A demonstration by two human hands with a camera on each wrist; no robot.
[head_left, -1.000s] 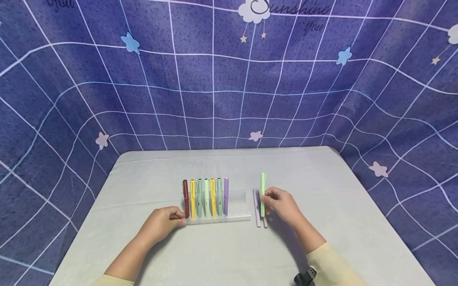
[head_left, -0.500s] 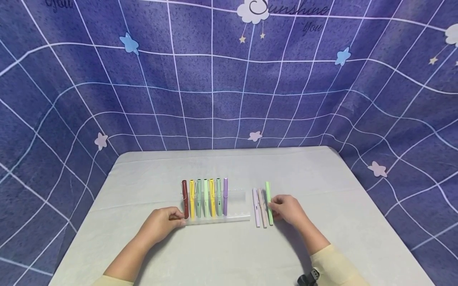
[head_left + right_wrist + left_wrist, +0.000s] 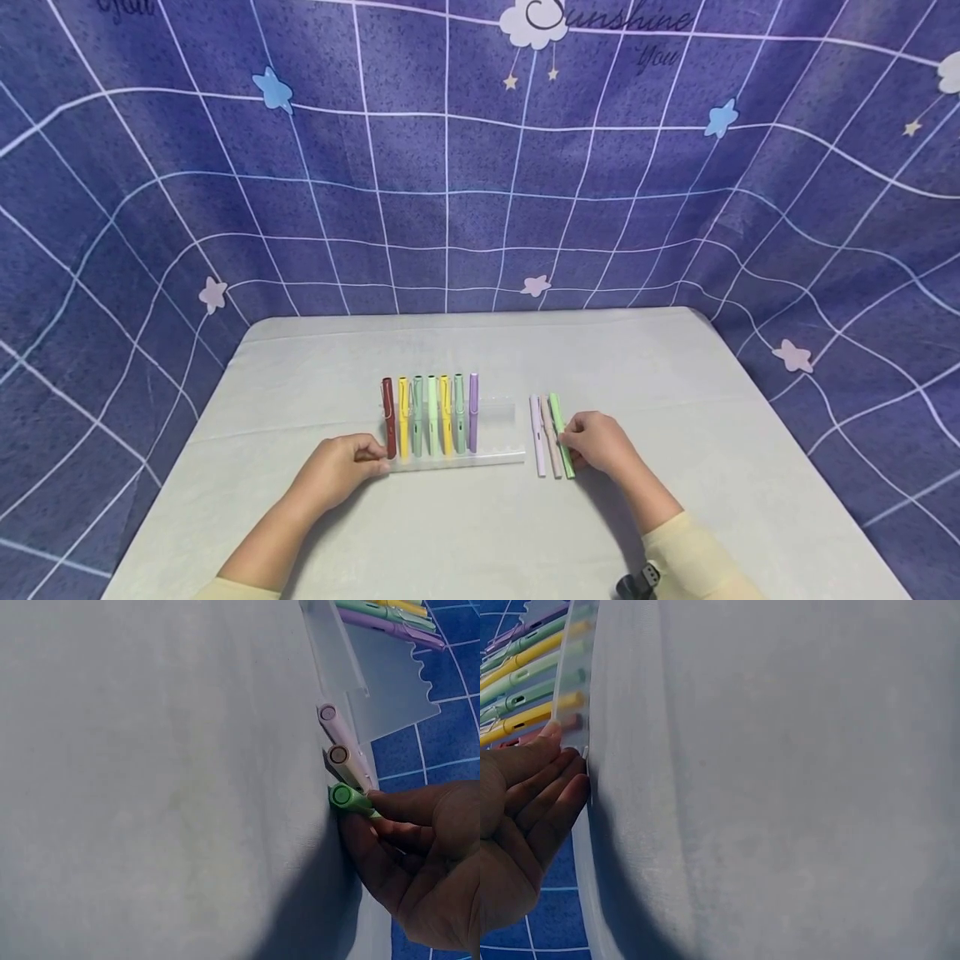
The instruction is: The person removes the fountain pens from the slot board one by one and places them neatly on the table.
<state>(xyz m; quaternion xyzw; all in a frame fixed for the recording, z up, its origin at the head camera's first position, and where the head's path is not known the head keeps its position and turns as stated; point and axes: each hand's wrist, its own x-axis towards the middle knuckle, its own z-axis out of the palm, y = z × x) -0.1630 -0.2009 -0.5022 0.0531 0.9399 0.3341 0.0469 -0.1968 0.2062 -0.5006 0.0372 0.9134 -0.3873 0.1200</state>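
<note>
Right hand (image 3: 600,442), nearly closed, pinching bright green pen (image 3: 559,420); pen lying at three o'clock of clear rack (image 3: 497,458), beside beige pen (image 3: 551,435). Left hand (image 3: 339,468), partly curled, pinching rack's corner at eight o'clock.

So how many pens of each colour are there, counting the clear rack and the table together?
Dark red pen: 1
Yellow pens: 2
Sage-green pens: 2
Pale mint pen: 1
Purple pen: 1
Pale lilac pen: 1
Beige pen: 1
Bright green pen: 1
Total: 10 pens
</note>
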